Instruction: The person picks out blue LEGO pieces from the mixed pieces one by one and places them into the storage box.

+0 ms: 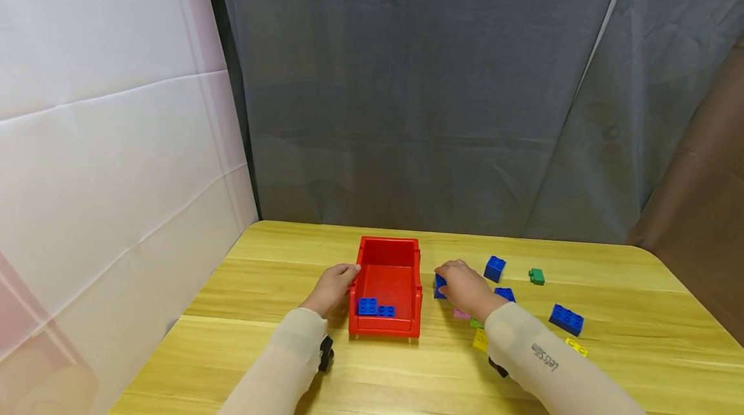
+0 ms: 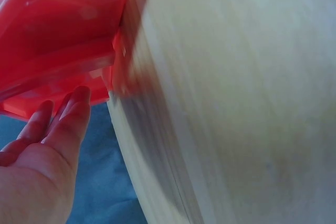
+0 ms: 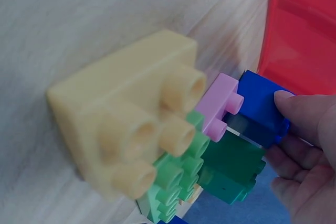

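A person's right hand (image 1: pixel 467 287) pinched a blue block (image 1: pixel 438 284) just right of a red bin (image 1: pixel 386 283), its long axis running away from the wearer, while the straight-fingered left hand (image 1: pixel 332 288) touched its left side

Red bin (image 1: pixel 385 283), open-topped, upright on table (image 1: pixel 232 337), two studded blue bricks (image 1: pixel 367 306) inside, side by side at near end. Blue block (image 1: pixel 439 288) pinched, just right of bin, not touching it
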`<control>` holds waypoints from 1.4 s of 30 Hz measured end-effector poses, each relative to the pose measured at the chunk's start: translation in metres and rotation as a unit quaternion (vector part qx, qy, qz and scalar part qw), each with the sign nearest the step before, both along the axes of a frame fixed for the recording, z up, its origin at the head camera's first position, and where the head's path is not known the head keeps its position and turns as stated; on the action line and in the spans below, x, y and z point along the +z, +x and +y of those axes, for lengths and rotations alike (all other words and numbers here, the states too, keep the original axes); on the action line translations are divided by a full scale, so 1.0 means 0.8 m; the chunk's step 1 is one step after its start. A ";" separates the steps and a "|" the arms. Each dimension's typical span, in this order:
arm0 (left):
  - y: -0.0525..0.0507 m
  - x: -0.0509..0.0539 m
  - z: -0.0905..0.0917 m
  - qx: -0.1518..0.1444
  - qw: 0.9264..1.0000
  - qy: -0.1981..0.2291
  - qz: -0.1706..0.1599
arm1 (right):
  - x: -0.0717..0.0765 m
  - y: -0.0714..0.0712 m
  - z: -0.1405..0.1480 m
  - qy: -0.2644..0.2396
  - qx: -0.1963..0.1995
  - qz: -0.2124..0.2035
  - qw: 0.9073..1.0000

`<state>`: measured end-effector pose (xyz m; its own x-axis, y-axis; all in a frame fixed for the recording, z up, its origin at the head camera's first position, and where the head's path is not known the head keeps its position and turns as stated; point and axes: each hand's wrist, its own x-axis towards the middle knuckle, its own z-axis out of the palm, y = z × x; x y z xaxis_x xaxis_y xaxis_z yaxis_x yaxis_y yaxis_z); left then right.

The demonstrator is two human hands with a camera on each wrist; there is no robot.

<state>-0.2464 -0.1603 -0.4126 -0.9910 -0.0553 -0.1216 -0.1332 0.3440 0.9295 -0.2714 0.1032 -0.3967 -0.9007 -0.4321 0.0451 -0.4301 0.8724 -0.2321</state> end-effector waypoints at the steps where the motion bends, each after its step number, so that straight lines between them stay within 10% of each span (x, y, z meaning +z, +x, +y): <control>1: 0.000 0.000 0.000 0.001 1.000 0.001 -0.001 | 0.000 0.000 0.000 -0.001 0.000 0.000 1.000; 42: -0.002 0.005 -0.001 -0.006 1.000 0.002 0.008 | 0.079 0.046 -0.007 -0.099 -0.001 0.077 0.992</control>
<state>-0.2478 -0.1611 -0.4089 -0.9934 -0.0425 -0.1062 -0.1143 0.3410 0.9331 -0.2347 0.0972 -0.3333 -0.8774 -0.3984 0.2672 -0.4718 0.8173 -0.3309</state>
